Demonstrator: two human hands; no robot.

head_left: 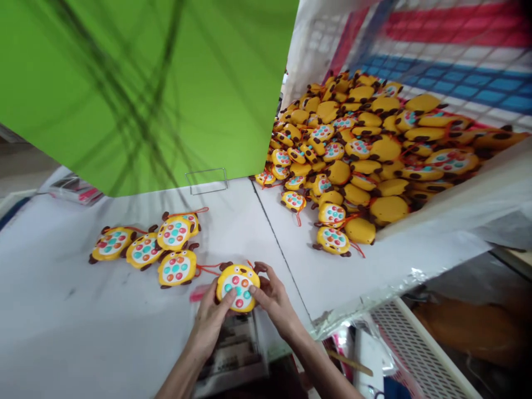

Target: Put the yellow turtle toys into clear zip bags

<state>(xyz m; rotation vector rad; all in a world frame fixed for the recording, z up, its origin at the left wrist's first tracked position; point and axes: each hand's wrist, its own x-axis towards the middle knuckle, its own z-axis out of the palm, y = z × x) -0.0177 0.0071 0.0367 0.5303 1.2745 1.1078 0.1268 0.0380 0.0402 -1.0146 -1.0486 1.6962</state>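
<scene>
Left hand (pixel 210 313) and right hand (pixel 275 299) are gripping a round, yellow plastic button toy (pixel 241 285)! A few matching toys (pixel 144 250) are lying leftward; a big yellow heap (pixel 338 172) is seemingly remaining rightward.

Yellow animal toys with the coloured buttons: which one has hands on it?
The button toy at bottom centre: the left hand and right hand hold its sides. No hand touches the toy cluster at left or toy pile at right.
</scene>
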